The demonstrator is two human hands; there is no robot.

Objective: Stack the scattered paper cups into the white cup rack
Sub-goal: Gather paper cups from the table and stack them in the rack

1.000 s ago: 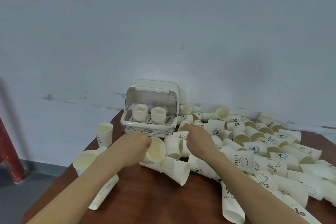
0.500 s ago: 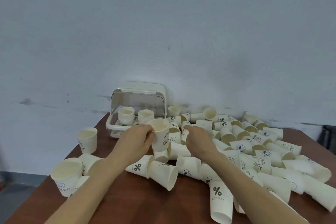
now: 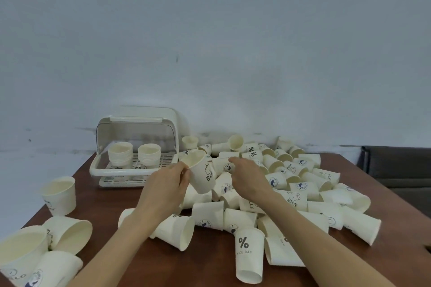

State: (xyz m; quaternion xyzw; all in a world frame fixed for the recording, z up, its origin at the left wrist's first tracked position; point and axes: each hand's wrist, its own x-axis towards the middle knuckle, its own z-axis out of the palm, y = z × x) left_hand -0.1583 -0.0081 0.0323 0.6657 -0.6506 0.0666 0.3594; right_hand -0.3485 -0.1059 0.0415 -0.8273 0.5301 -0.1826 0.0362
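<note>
Left hand (image 3: pixel 166 184) has its grip curled round one paper cup (image 3: pixel 201 173), mouth up and tilted toward the white cup rack (image 3: pixel 137 147), lifted just right of the rack's front rail. Right hand (image 3: pixel 247 176) reaches into the heap of loose cups (image 3: pixel 291 184) just right of the rack; its grip looks narrow, fingers bent down among the cups, though I cannot tell whether they hold one.

This looks like the carry step: one cup picked, not yet nested. Next move calls for swinging it left under the raised lid (image 3: pixel 137 124) and dropping it squarely into a stack.

Inside the rack, two short stacks (image 3: pixel 135 155) stand side by side, mouths up. Right of the rack and nearer the camera, most cups lie scattered on the tabletop (image 3: pixel 112 202). Well left of the rack, a few more cups (image 3: pixel 59 194) wait.
</note>
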